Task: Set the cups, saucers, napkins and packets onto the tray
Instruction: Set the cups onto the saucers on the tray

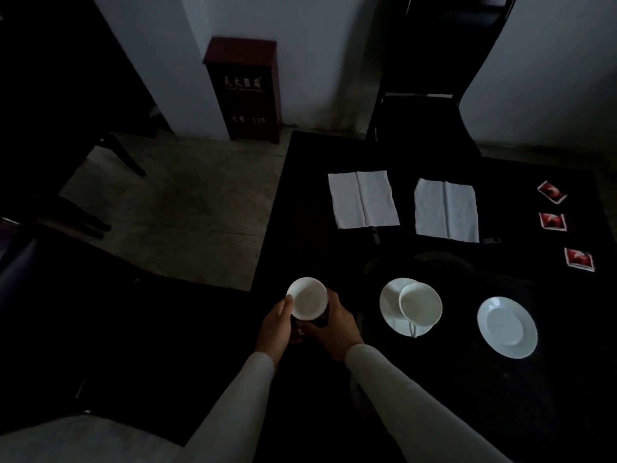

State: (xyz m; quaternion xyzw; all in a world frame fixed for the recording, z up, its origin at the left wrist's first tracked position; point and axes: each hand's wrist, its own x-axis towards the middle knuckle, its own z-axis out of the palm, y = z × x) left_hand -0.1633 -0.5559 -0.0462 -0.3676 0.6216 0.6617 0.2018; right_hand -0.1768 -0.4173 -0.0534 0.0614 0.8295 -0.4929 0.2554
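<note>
Both my hands hold one white cup (306, 297) near the table's front left corner: my left hand (278, 324) on its left side, my right hand (334, 325) on its right. A second white cup (421, 304) sits tilted on a white saucer (389, 309) just to the right. Another saucer (506, 327), with nothing on it, lies further right. Two white napkins (362, 198) (445, 210) lie flat further back. Three red packets (551, 192) (552, 222) (579, 259) line the right edge. A dark round tray rim (440, 257) shows faintly behind the saucers.
The table (307, 162) is black and the room is dim. A dark chair (427, 105) stands behind the table. A dark red cabinet (245, 91) stands against the white wall. Tiled floor (187, 208) lies to the left, with other dark furniture (66, 162).
</note>
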